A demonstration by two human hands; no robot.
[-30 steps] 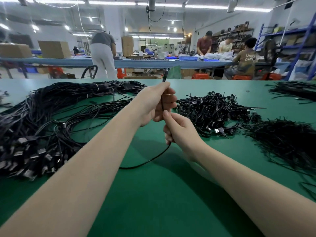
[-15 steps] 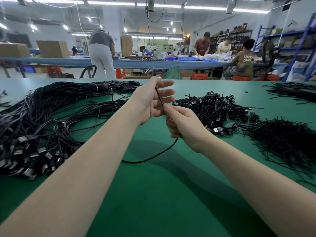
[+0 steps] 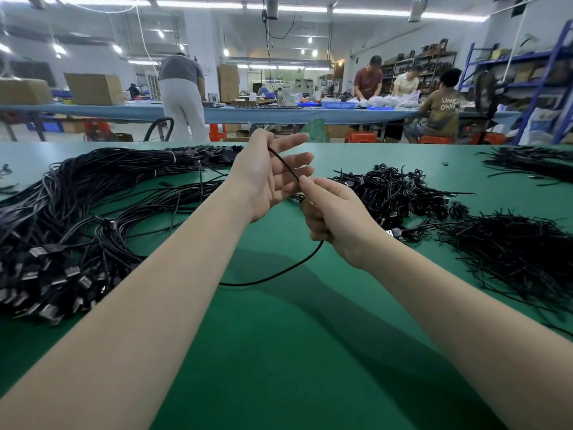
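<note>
A single thin black cable [image 3: 279,272] runs between my two hands above the green table [image 3: 279,352]. My left hand [image 3: 263,181] is raised palm up with its fingers spread straight. Its thumb pins the cable's upper end against the hand, and the cable crosses the palm slantwise. Just below and to the right, my right hand [image 3: 335,218] pinches the cable between thumb and forefinger, the other fingers curled round it. From under that fist the cable curves down onto the table and passes beneath my left forearm.
A big heap of long black cables with plugs [image 3: 62,228] covers the table's left side. A tangle of coiled cables [image 3: 397,193] lies behind my right hand, and thin black ties [image 3: 511,252] lie at the right. Several people work at a far bench [image 3: 310,111].
My left hand's fingers have opened from a fist round the cable to a spread palm. My right hand has moved up and to the right along the cable, still pinching it.
</note>
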